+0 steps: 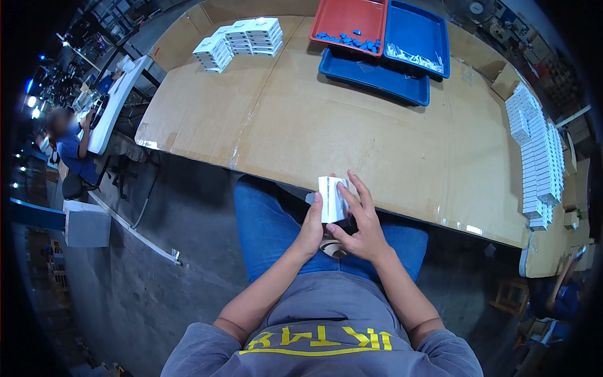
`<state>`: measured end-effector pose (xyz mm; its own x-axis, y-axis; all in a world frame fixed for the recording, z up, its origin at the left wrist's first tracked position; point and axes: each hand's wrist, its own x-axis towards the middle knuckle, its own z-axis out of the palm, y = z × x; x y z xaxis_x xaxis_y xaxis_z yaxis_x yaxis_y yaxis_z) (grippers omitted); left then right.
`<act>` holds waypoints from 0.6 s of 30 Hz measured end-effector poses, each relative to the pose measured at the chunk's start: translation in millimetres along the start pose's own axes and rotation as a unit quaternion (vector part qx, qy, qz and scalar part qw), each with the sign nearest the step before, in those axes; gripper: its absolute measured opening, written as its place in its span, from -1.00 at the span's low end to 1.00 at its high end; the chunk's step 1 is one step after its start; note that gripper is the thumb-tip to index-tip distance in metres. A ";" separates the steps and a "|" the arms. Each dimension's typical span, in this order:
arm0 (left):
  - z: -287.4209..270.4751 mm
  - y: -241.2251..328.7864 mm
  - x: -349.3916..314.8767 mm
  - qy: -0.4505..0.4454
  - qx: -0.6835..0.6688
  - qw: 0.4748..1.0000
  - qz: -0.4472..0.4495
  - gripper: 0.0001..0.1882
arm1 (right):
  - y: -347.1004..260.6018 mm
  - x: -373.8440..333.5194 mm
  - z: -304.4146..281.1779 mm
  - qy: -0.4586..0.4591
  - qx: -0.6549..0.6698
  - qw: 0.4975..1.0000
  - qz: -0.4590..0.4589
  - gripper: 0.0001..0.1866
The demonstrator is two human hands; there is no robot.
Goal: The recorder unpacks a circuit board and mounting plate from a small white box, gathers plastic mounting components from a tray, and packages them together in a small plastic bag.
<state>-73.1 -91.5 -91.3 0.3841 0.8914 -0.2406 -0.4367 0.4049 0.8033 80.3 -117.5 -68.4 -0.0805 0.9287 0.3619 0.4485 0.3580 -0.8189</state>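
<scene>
A small white box (331, 200) with a glossy face is held above my lap, just off the table's near edge. My left hand (310, 227) grips its left side, thumb laid along the edge. On the other side, my right hand (364, 226) has its thumb at the lower end and a fingertip against the face, other fingers raised and spread. The box's underside and the left fingers behind it are hidden.
On the cardboard-covered table (314, 138) stand white stacks (242, 39) at far left, a red tray (345, 19) with blue pieces, a blue tray (418, 31) with white pieces and a narrow blue tray (370, 78). White boxes (537, 163) line the right. A person (75, 147) sits left.
</scene>
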 end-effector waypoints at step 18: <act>6.7 -11.6 -21.8 -0.100 -0.046 0.987 -0.114 -0.34 | 32.2 -4.1 -0.3 0.092 -0.021 0.975 -0.204 -0.09</act>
<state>-71.0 -117.0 -91.7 0.6295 0.7212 -0.2890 -0.3894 0.6148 0.6859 95.3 -109.8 -96.2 -0.1010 0.6764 0.7296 0.4496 0.6852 -0.5731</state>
